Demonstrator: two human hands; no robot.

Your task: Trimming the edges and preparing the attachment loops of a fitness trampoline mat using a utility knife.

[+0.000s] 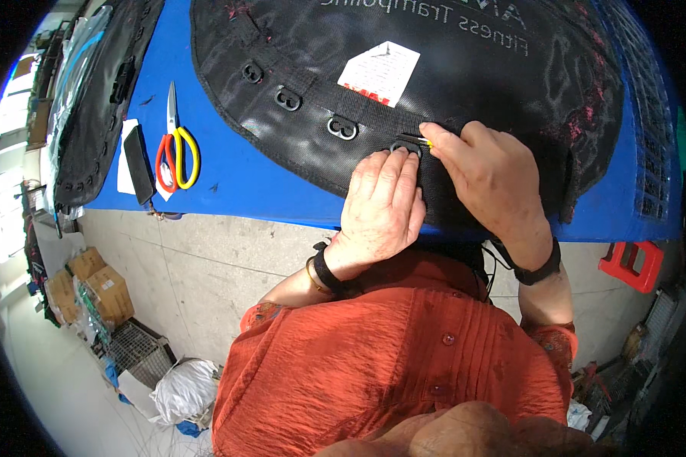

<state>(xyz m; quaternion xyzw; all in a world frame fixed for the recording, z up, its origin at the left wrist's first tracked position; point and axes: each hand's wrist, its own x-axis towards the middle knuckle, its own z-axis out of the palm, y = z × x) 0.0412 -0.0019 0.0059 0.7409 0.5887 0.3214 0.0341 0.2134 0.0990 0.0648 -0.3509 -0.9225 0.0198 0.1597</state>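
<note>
A round black trampoline mat [495, 91] lies on a blue table. Along its near edge run webbing tabs with metal rings, among them one ring [341, 128] and another ring [287, 98]. My left hand [381, 198] rests on the mat's near edge, fingers flat and side by side, their tips at a further ring [405, 146]. In my closed right hand [495, 175] is a small pointed tool with a yellow part [418, 141]; its thin dark tip points left, just above that ring. The palm hides the rest of the tool.
Red-and-yellow-handled scissors [177, 156] lie at the left beside a black strip [137, 164]. A white paper label [381, 72] sits on the mat. Another black mat [103, 129] is at far left. Cardboard boxes [110, 293] and a red stool [631, 265] stand on the floor.
</note>
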